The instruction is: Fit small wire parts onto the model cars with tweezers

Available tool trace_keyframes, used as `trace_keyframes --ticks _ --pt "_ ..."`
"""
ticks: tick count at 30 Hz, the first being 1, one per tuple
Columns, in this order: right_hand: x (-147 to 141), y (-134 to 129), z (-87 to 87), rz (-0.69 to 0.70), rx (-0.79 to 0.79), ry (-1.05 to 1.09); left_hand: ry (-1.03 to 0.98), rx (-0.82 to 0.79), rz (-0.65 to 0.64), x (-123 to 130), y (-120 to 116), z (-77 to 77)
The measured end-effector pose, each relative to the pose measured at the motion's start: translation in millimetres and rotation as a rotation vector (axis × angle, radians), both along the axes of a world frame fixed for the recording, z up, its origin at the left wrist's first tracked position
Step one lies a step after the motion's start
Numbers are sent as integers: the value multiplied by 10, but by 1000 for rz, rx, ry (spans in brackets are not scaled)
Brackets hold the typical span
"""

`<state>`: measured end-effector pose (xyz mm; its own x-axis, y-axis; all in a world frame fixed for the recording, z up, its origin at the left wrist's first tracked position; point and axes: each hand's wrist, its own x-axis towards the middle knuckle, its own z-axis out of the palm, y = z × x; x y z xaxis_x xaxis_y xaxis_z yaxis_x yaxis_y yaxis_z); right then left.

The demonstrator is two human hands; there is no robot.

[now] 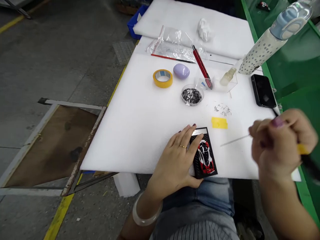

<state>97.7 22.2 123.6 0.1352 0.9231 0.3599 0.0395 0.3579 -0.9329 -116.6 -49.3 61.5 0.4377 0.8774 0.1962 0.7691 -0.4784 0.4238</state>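
My left hand holds a red, white and black model car on its flat black base. The fingers rest along the base's upper left, and the thumb lies at its near edge. To the right, my right hand is closed and blurred by motion, gripping a tool with a thin pale shaft. The shaft points left, its tip apart from the car. A black part and a bit of yellow show at the hand's right side; the tool's exact kind is unclear. Beyond the car lie a yellow tape piece and small dark slivers.
A round clear dish of dark slivers, yellow tape roll, purple egg-shaped object, red-handled cutter and clear box stand on white foam. A phone and tall bottle stand right.
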Motion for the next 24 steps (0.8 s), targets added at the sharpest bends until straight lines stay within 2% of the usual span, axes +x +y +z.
trace_keyframes --ticks 3,7,16,24 --pt "-193 -337 -265 28 -28 124 6 23 4 0 -5 7" --pt "-261 -387 -415 7 -109 198 18 41 10 5 -8 10" --pt "-190 -410 -498 -20 -159 173 23 41 9 11 -4 8" --pt "-200 -388 -414 -24 -110 204 23 22 9 6 -3 7"
